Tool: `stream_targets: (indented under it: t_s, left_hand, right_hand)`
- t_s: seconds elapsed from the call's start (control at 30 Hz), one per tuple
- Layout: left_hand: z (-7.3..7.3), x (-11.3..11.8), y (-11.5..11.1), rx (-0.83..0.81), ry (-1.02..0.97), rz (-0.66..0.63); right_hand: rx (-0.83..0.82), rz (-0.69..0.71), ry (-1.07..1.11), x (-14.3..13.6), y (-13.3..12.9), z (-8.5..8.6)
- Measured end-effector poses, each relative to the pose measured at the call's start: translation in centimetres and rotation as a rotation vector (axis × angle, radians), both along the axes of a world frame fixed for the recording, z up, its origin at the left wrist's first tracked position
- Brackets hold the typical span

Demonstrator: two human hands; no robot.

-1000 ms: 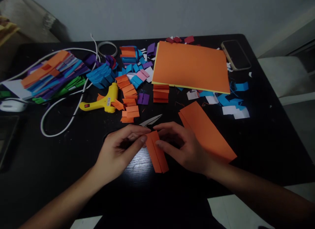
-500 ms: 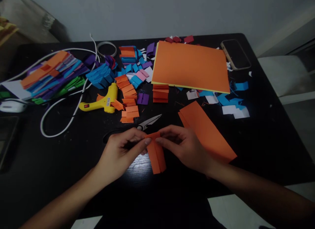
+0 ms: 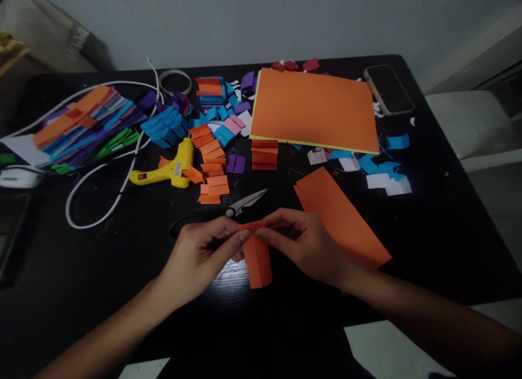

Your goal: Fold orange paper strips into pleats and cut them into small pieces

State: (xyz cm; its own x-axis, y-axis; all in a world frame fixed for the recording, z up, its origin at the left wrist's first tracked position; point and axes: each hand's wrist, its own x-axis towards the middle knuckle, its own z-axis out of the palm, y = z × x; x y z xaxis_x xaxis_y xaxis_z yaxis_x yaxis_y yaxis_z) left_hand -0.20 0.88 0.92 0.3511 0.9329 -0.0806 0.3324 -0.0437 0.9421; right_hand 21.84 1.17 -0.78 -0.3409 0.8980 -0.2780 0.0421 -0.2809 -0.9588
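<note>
A folded orange paper strip (image 3: 256, 259) hangs between my hands, its top edge bent over and its long lower part pointing toward me. My left hand (image 3: 204, 248) pinches its upper left corner between thumb and fingers. At the upper right corner, my right hand (image 3: 304, 240) grips it the same way. Scissors (image 3: 247, 203) lie just beyond my left hand, blades pointing right; their handles are dark and partly hidden. Beside and partly under my right hand rests a larger orange paper piece (image 3: 340, 216).
Orange sheets (image 3: 314, 110) lie at the back, with a phone (image 3: 388, 89) to their right. A yellow glue gun (image 3: 165, 172), a white cable (image 3: 70, 205) and folded coloured papers (image 3: 93, 123) occupy the left. Blue and white scraps (image 3: 385, 178) are on the right.
The lower end of the orange strip has shifted slightly left and looks narrower. Both hands keep their pinch in nearly the same place.
</note>
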Motion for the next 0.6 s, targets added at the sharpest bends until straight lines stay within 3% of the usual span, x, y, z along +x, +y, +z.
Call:
stream_targets:
  t_s: [0.6]
  left_hand:
    - [-0.11, -0.3, 0.08, 0.005, 0.041, -0.05]
  right_hand:
    - [0.082, -0.024, 0.014, 0.06, -0.02, 0.11]
